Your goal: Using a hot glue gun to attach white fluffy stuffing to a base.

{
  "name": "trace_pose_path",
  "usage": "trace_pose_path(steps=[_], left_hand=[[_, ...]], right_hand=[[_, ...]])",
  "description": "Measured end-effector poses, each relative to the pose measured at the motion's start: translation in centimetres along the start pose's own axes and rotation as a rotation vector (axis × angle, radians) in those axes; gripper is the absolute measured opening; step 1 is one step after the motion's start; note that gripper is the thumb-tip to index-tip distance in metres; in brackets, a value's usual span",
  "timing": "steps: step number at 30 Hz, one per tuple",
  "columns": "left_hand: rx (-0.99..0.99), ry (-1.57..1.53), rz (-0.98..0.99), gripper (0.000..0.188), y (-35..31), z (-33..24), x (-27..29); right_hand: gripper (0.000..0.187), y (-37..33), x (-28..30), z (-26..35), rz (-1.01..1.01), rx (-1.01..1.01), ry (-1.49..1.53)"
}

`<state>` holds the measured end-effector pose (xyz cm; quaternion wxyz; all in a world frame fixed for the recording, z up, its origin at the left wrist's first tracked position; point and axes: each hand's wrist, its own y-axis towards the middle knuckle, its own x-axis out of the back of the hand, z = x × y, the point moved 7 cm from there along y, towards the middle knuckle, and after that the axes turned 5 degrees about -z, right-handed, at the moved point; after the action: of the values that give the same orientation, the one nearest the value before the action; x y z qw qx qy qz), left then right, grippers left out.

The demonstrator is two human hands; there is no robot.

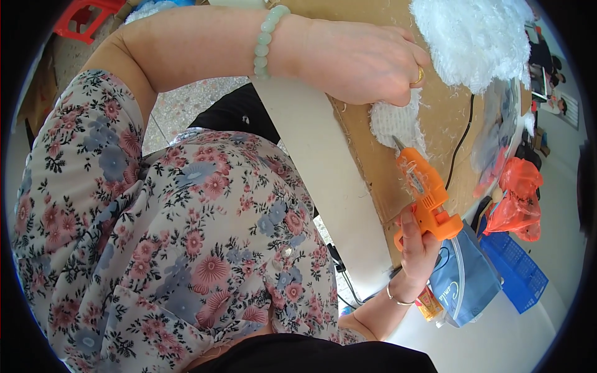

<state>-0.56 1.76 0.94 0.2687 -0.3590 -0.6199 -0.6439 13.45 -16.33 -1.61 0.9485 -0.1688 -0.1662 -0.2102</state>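
My left hand, with a pale green bead bracelet at its wrist and a gold ring, is closed over the upper end of a small white plush piece. Its fingertips are partly hidden under the hand. My right hand grips an orange hot glue gun by its handle. The gun's metal nozzle tip points up-left and meets the plush piece, or hovers just over it. White fibres cling to the gun's barrel. A translucent glue stick sticks out behind the gun.
A brown cardboard sheet covers part of the white table. A large white fluffy bundle lies at the far side. A black cord crosses the cardboard. To the right are a red plastic bag, blue basket and blue bag.
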Motion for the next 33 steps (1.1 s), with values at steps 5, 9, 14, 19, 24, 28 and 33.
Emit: trace_pose_path(steps=[5,9,14,19,24,28,33], left_hand=[[0.02,-0.037,0.032,0.006,-0.2,0.1,-0.1],[0.012,-0.038,0.006,0.006,-0.4,0.0,0.0],[0.012,-0.036,0.007,0.007,-0.4,-0.1,0.2],[0.022,-0.035,0.021,0.007,-0.6,-0.2,0.2],[0.016,-0.038,0.006,0.007,-0.7,-0.4,0.3],[0.033,-0.052,0.033,0.007,-0.8,-0.4,0.3],[0.028,-0.036,0.028,0.007,-0.9,-0.3,0.2]], right_hand=[[0.008,0.0,0.4,-0.5,-0.033,-0.006,-0.006],[0.009,0.0,0.0,-0.3,-0.043,-0.003,0.002],[0.009,-0.4,-0.3,-0.2,-0.023,-0.016,-0.011],[0.009,-0.6,-0.8,-0.1,-0.007,0.008,-0.006],[0.012,-0.9,-1.0,0.0,0.024,0.098,-0.152],[0.011,-1.1,-1.6,0.5,0.065,0.04,-0.09],[0.01,-1.2,-2.2,1.8,0.043,0.145,-0.193]])
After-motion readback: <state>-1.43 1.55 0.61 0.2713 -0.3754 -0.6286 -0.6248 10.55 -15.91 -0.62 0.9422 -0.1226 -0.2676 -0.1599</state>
